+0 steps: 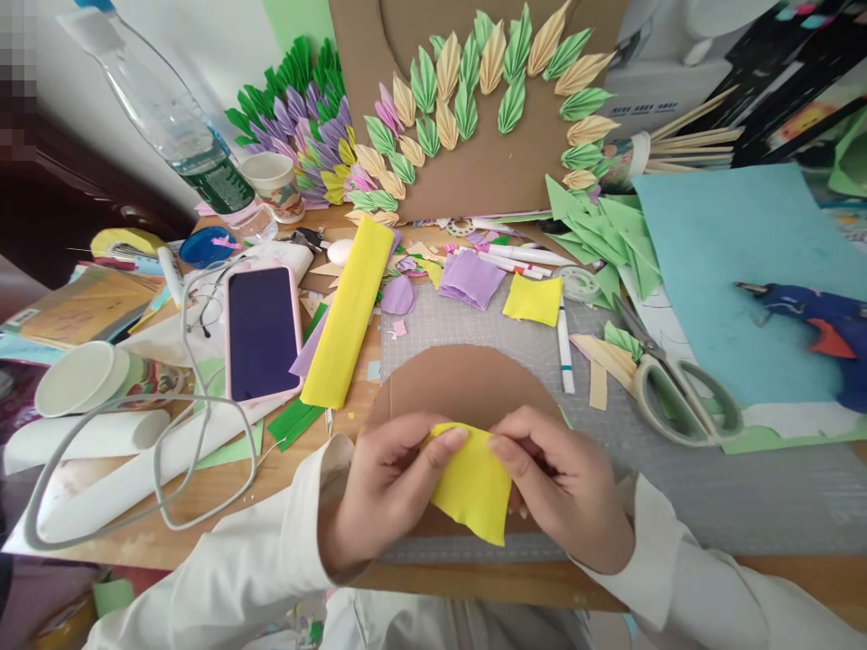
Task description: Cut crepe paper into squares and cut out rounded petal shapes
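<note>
Between my two hands is a small square of yellow crepe paper (474, 492), its lower edge hanging loose. My left hand (396, 483) pinches its upper left corner between thumb and fingers. At the upper right corner, my right hand (562, 478) pinches it the same way. Beneath them lies a rounded piece of brown cardboard (467, 375) on the grey cutting mat (433, 316). Beyond it are another yellow square (534, 300) and a stack of purple squares (470, 278). A long folded yellow strip (349, 316) rests to the left.
Left are a phone (263, 334), a looped white cable (163, 469), paper cups (81, 379) and a water bottle (182, 135). Scissors (677, 388) and a blue glue gun (813, 311) lie right. Pleated paper leaves (518, 45) edge a cardboard board (488, 176) behind.
</note>
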The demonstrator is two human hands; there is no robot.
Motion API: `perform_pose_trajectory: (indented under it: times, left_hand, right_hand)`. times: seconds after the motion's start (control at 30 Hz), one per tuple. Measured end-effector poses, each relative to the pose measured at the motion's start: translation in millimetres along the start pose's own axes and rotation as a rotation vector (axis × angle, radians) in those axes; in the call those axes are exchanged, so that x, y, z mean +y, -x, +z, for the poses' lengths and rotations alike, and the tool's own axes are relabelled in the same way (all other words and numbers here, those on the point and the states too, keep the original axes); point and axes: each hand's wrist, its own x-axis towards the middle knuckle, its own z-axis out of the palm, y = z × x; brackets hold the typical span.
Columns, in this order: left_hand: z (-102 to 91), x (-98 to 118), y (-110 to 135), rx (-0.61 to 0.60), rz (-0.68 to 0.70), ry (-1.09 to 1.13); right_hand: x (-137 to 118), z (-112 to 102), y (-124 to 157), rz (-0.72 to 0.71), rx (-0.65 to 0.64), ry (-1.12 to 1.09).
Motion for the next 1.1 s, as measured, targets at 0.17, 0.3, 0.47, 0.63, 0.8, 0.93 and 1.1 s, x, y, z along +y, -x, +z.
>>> perform_pose_trajectory:
  times: [0.17, 0.3, 0.47, 0.63, 0.8, 0.93, 1.1]
  left_hand:
    - [5.6, -9, 3, 0.105, -0.026, -0.089]
    - [6.5, -10, 5, 0.166, -0.1, -0.079]
    - [4.7, -8, 8, 0.193, -0.053, -0.153]
    - [8.0, -10, 21, 0.304, 0.149, -0.298]
    - [18.4, -2, 32, 0.358, 0.451, -0.374]
    - [28.6, -5, 38, 0.468, 0.642, -0.393]
    - [41.0, -14, 51, 0.524, 0.646, -0.391]
  right_hand:
    - [0, 10, -2, 0.377, -0.16, -0.394]
    - [3, 14, -2, 0.341, -0.149, -0.307]
    - [2, 9, -2, 0.045, -0.004, 0.036]
    - [-16, 11, -2, -0.015, 0.059, 0.064]
    - [-31, 26, 11, -0.124, 0.315, 0.07]
    - [-35, 36, 26, -0.169, 0.389, 0.073]
    - [-34, 42, 35, -0.309, 0.665, 0.337]
